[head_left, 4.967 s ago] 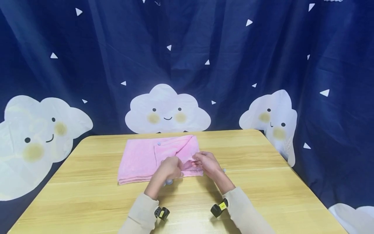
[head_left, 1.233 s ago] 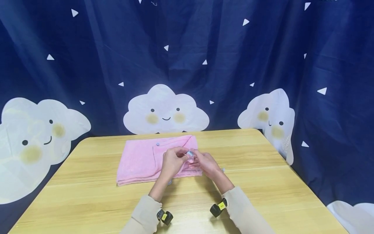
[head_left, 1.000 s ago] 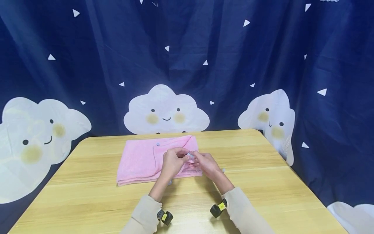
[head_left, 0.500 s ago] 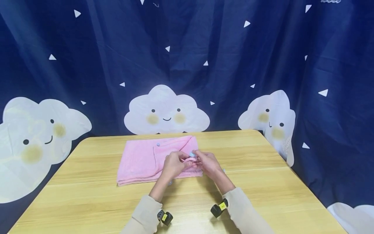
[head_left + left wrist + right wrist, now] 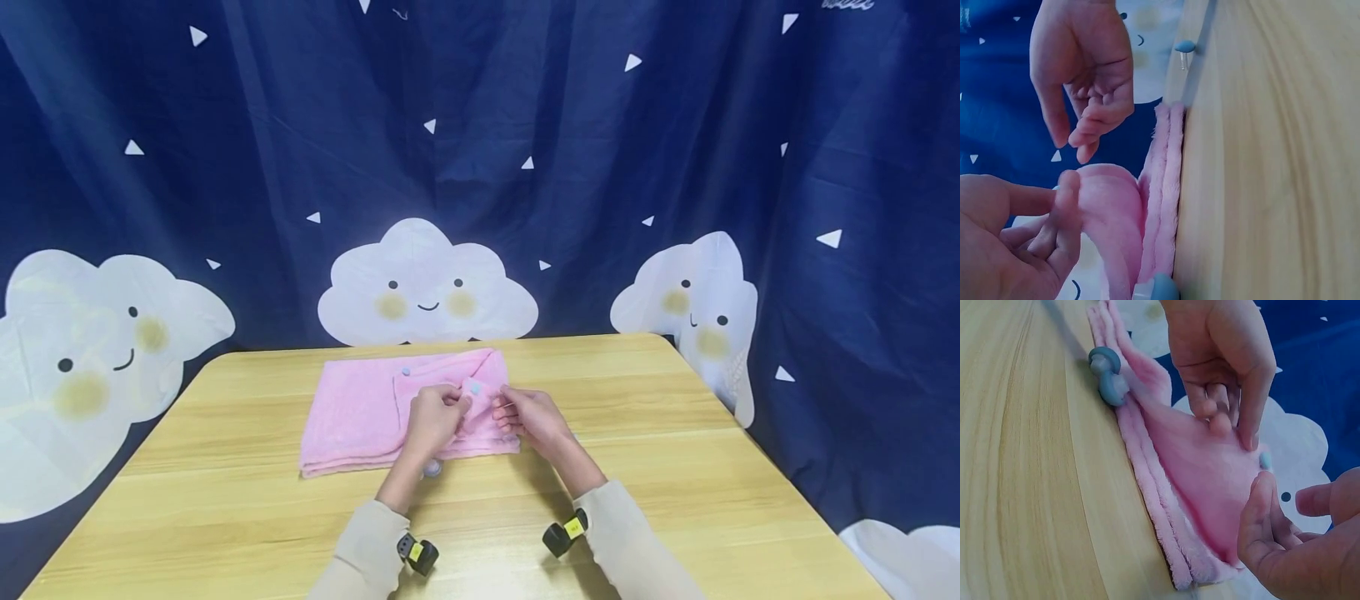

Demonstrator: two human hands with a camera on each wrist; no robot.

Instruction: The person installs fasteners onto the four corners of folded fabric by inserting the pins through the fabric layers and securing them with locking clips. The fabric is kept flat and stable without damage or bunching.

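Note:
A folded pink towel lies on the table, its right part turned back in a flap. My left hand pinches the raised edge of that flap between thumb and fingers. A small blue mushroom-shaped pin sits on the flap, its cap just beyond my left fingertips. My right hand hovers to the right of the flap; in the right wrist view its thumb and forefinger stand apart with nothing between them. Another blue pin sits on the towel's far left part.
Blue mushroom-shaped pins lie at the towel's near edge, below my left wrist. One more pin with a clear stem is on the wooden table to the right. A dark blue curtain with white clouds hangs behind.
Over the last half second my right hand has let go of the pin on the flap and drawn slightly right. My left hand has shifted left with the flap edge, uncovering the blue cap.

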